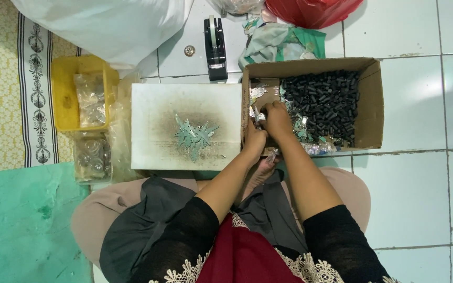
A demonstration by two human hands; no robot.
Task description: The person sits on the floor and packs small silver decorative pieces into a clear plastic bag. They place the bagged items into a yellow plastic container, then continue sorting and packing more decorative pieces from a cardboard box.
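While both hands meet at the cardboard box (365, 105), left hand (254, 140) and right hand (277, 119) fingers pinch silvery scraps (256, 112); black tubes (321, 102) lie rightward.

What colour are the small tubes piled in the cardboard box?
Black. The small tubes fill the right part of the cardboard box; head view shows them best.

Home floor serving as a piecework spot, by every sign. Seated low on white glazed floor tiles (420, 199) beside a patterned yellow mat (6, 84) and a green mat (22, 225). Working off a cardboard box (373, 99) heaped with small black tubes (323, 102), a stained white board (184, 126), a yellow plastic tray (64, 99), a black tape dispenser (215, 50), plastic bags.
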